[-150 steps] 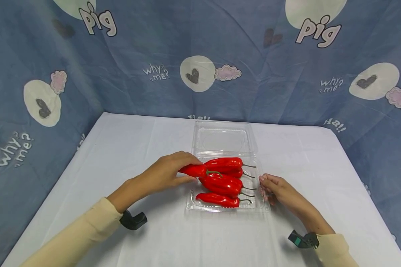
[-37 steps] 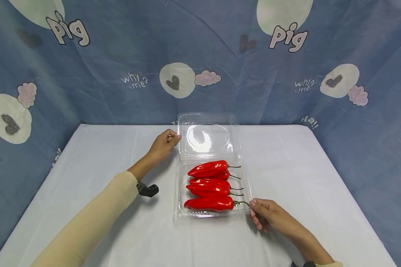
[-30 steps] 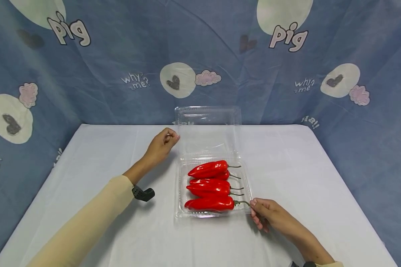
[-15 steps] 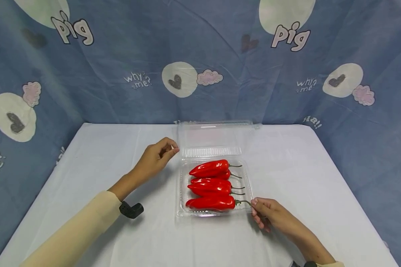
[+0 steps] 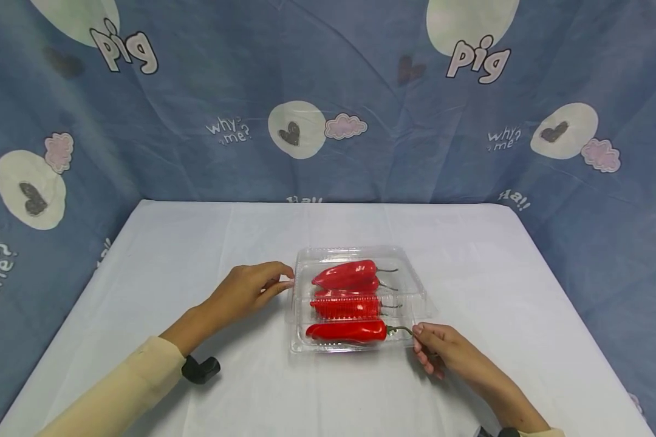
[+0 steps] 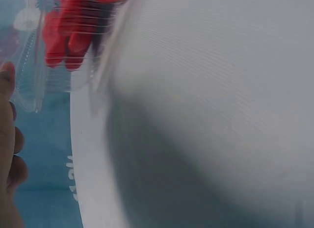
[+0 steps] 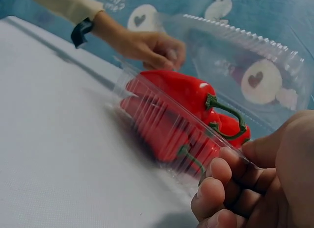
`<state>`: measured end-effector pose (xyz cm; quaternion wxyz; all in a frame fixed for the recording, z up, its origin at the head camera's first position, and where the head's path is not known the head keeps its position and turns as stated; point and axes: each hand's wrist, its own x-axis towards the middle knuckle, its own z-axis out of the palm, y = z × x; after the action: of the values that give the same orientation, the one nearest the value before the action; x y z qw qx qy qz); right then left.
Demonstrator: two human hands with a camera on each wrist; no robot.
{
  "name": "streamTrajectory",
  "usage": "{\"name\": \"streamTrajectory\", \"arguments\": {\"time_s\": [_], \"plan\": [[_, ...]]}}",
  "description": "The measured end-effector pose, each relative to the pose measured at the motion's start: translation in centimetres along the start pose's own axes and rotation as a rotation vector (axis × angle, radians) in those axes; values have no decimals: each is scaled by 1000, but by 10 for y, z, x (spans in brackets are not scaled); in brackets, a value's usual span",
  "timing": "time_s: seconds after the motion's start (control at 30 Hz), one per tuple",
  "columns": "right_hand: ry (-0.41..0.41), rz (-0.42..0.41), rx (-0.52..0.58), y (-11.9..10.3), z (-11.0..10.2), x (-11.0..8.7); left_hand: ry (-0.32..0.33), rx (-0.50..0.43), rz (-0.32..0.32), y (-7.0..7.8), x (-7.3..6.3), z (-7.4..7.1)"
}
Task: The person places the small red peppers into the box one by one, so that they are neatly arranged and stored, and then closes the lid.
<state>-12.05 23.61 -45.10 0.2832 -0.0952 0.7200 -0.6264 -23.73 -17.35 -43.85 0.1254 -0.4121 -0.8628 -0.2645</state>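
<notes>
A clear plastic clamshell container [image 5: 300, 347] sits on the table with several red chili peppers [image 5: 350, 331] inside, their green stems to the right. Its lid [image 5: 358, 252] is tilted forward over the peppers, its ribbed edge crossing the middle ones in the head view. My left hand [image 5: 251, 285] pinches the lid's left edge between thumb and forefinger. With thumb and curled fingers, my right hand [image 5: 443, 349] grips the base's front right rim, beside the tip of the nearest pepper's stem. In the right wrist view the lid [image 7: 235, 46] stands raised behind the peppers [image 7: 176, 90].
A white cloth covers the table [image 5: 470, 255]. A blue printed curtain [image 5: 393, 164] hangs along the back and both sides. Each wrist wears a dark strap-on camera, such as the left one [image 5: 201, 370].
My left hand earlier laid a held pepper in the container, then took the lid. The lid has swung from upright down toward the front. My right hand keeps its grip on the rim.
</notes>
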Motion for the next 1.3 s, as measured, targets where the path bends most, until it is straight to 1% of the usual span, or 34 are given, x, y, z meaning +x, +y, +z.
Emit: {"name": "streamTrajectory", "arguments": {"time_s": [0.1,0.27,0.37,0.43,0.5,0.57,0.67,0.8,0.93,1.0,1.07,1.13,1.17,1.23,1.3], "plan": [[-13,-11,25,2,-1,0,-10,29,43,-1,-4,2],[-81,-58,162,5,-4,-1,-22,91,126,-6,-10,4],[-85,-68,201,5,-4,-2,-28,134,161,-9,-13,4],[-54,-57,191,5,-3,-3,-30,145,160,-9,-16,5],[-18,-37,171,4,-2,-4,-33,132,135,-8,-18,6],[6,-28,153,4,-2,-5,-31,98,78,-5,-20,7],[16,-41,128,5,-1,-6,-23,16,-38,3,-24,11],[24,-70,113,8,0,-6,20,-104,-182,15,-29,16],[44,-90,98,10,2,-6,56,-227,-362,30,-34,19],[60,-98,84,11,4,-6,50,-283,-474,40,-37,20],[76,-106,74,12,5,-7,15,-335,-582,50,-40,21],[89,-109,69,12,6,-7,-43,-397,-682,61,-42,22],[94,-110,69,12,6,-7,-77,-446,-727,66,-43,23],[100,-109,73,12,7,-8,-145,-592,-786,76,-47,26],[103,-110,76,12,8,-8,-209,-752,-824,85,-50,29]]}}
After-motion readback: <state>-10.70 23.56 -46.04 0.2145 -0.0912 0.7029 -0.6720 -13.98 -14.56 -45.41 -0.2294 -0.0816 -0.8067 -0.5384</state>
